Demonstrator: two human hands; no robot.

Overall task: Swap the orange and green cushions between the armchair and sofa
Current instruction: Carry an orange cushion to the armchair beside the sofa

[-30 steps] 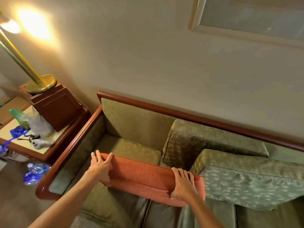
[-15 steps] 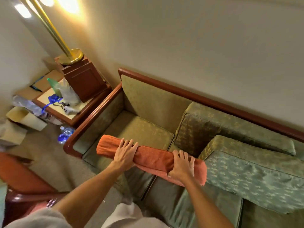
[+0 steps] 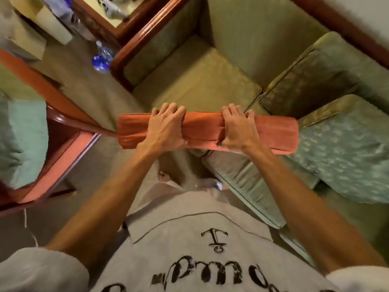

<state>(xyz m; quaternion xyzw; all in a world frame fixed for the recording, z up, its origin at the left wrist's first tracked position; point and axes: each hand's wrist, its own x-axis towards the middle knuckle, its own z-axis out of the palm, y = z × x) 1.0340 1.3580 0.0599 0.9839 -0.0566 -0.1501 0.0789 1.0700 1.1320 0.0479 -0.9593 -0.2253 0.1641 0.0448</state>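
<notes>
I hold the orange cushion (image 3: 273,133) edge-on in the air in front of my chest, above the front of the green sofa (image 3: 200,81). My left hand (image 3: 166,127) grips it left of its middle and my right hand (image 3: 237,128) grips it right of its middle, fingers curled over the top edge. A green patterned cushion (image 3: 345,150) lies on the sofa seat at the right. At the left stands the armchair (image 3: 69,150) with an orange seat and wooden frame, and a pale green cushion (image 3: 21,142) rests in it.
Another olive back cushion (image 3: 311,76) leans on the sofa behind the patterned one. A side table (image 3: 109,24) with small items stands beyond the sofa's wooden arm (image 3: 143,43). A water bottle (image 3: 102,57) lies on the carpet beside it. Boxes (image 3: 31,28) sit at the upper left.
The orange cushion has been lifted off the sofa seat and pulled back toward my body. My view has swung down and left, bringing the armchair into sight.
</notes>
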